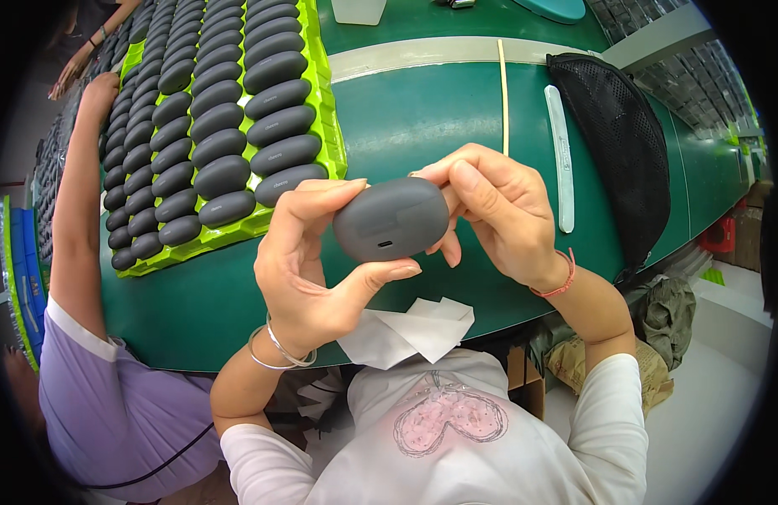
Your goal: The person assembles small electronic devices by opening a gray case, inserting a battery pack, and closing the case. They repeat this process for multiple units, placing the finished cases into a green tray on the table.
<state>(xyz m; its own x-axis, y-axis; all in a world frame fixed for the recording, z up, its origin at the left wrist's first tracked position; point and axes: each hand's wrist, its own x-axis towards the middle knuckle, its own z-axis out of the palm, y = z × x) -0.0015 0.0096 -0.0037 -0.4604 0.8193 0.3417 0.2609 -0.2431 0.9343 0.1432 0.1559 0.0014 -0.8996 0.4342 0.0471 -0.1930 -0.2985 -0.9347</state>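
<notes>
Centrally, grey case (390, 217) pinched btwn L hand (309, 269) & R hand (498, 215); green tray (326, 109) nearby.

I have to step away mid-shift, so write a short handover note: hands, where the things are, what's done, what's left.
Left hand: grips the dark grey oval case, port side facing the camera.
Right hand: pinches the case's right end.
Case is held above the green table; white wipe at the near edge.
Done: the green tray at left looks full of matching cases.
Left: cannot tell whether this case has been wiped or checked; it is not in the tray.
</notes>
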